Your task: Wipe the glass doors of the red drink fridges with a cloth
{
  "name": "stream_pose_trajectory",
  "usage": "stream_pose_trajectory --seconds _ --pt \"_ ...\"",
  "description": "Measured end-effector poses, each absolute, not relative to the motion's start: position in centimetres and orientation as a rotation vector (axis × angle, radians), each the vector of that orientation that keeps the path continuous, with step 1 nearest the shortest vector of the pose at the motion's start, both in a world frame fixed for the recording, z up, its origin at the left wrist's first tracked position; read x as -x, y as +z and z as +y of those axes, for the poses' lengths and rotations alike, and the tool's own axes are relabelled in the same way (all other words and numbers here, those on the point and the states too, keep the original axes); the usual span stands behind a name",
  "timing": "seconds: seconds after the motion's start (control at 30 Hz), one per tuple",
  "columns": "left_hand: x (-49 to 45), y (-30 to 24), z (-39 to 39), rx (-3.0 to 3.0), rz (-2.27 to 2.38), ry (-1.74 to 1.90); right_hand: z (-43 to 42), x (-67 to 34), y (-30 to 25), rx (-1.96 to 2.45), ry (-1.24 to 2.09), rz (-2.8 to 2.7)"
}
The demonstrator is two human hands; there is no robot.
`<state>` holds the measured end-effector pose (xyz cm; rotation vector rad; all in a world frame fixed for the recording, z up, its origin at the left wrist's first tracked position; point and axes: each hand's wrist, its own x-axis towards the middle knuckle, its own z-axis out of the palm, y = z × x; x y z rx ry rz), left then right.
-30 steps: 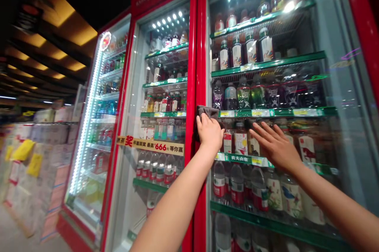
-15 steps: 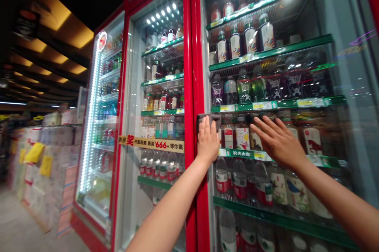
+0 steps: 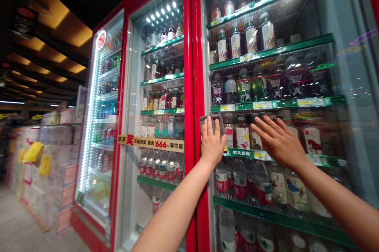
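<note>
My left hand (image 3: 211,141) presses a dark grey cloth (image 3: 214,120) flat against the glass door (image 3: 334,133) of a red drinks fridge, close to the door's red left frame (image 3: 197,98). Its fingers lie stretched over the cloth. My right hand (image 3: 276,141) rests open on the same glass a little to the right, fingers spread and holding nothing. Behind the glass, rows of bottles (image 3: 251,86) stand on green shelves (image 3: 272,105).
A second red fridge (image 3: 156,86) with a yellow "666" sticker (image 3: 151,143) stands to the left, and a white-lit cooler (image 3: 100,118) beyond it. Stacked wrapped boxes (image 3: 38,165) line the aisle at far left. The floor (image 3: 17,232) runs along the fridges.
My left hand and the cloth have slid from the red frame rightward and slightly down onto the glass. My right hand has stayed flat on the door.
</note>
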<state>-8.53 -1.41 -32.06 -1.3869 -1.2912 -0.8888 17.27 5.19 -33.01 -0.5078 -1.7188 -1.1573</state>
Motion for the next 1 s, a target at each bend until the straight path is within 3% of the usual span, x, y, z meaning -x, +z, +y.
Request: stream_pose_trajectory --seconds 0.13,0.4,0.67,0.87,1.0 --pt "8.3 -36.0 -1.1 1.394 -1.249 -0.9 4.9 -17.2 -33.0 0.512 -1.141 -1.732" --pt "6.3 -28.6 1.0 1.26 -1.257 -1.21 4.8 -17.2 -32.9 0.51 -1.109 -1.732" --pt "9.8 -34.6 -1.4 1.637 -1.017 -0.763 5.2 -17.5 -33.0 0.442 -1.045 -1.724" --pt "5.9 -29.8 0.8 1.301 -1.232 -1.295 5.6 -17.6 -32.9 0.421 -1.073 -1.673" --pt "2.5 -30.4 1.3 1.415 -1.126 -1.182 5.8 -17.7 -32.8 0.393 -1.053 -1.676"
